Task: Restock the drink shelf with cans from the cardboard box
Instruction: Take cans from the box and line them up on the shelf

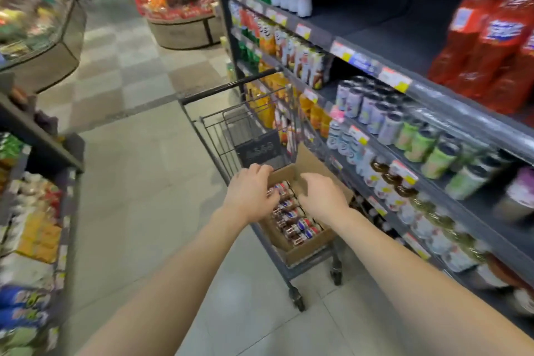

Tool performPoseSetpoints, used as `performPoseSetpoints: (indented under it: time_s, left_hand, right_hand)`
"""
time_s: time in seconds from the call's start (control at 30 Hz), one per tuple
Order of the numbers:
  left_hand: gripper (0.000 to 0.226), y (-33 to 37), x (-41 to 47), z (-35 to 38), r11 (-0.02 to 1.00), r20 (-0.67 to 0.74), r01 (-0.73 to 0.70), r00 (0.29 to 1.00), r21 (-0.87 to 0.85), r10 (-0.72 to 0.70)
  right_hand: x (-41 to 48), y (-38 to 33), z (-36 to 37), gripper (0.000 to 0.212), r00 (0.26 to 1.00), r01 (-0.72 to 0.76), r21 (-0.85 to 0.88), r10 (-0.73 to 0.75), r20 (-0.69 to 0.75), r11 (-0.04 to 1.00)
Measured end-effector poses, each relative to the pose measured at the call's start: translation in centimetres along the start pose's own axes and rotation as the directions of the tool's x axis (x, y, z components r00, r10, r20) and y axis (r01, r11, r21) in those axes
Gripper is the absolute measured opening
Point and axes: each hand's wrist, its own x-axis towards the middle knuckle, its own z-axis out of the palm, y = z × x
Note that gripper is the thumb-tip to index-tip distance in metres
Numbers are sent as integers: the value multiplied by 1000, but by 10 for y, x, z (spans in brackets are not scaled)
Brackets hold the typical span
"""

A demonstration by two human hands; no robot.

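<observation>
Several cans in cardboard box, just under left hand, right hand.

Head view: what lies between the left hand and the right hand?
Cans lying in the open cardboard box and a raised flap fill the gap between left hand and right hand, per the head view.

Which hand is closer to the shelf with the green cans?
Right. The right hand is over the cardboard box on its shelf side, nearer the green cans; the left hand is over the box's aisle side.
</observation>
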Motion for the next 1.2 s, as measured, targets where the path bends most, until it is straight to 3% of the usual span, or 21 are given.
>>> performPoseSetpoints:
  time_s: [0.33, 0.6, 0.7, 1.0, 1.2]
  left_hand:
    - [57, -81, 74, 37, 999, 116, -10, 993, -51, 16]
    - [53, -135, 213, 76, 996, 264, -80, 961, -31, 85]
    - [54, -145, 253, 102, 995, 374, -94, 921, -46, 104]
    - [64, -159, 331, 165, 964, 604, -260, 762, -44, 234]
    - [61, -166, 375, 208, 929, 694, -357, 645, -96, 320]
  right_hand:
    - [110, -32, 56, 62, 986, -147, 76, 140, 91, 986]
    - [231, -9, 101, 51, 932, -343, 132, 319, 171, 930]
    - [262, 2, 117, 41, 897, -427, 153, 397, 193, 891]
    - [303, 26, 149, 58, 788, -616, 252, 580, 207, 747]
    - [318, 40, 169, 53, 633, -774, 221, 733, 249, 594]
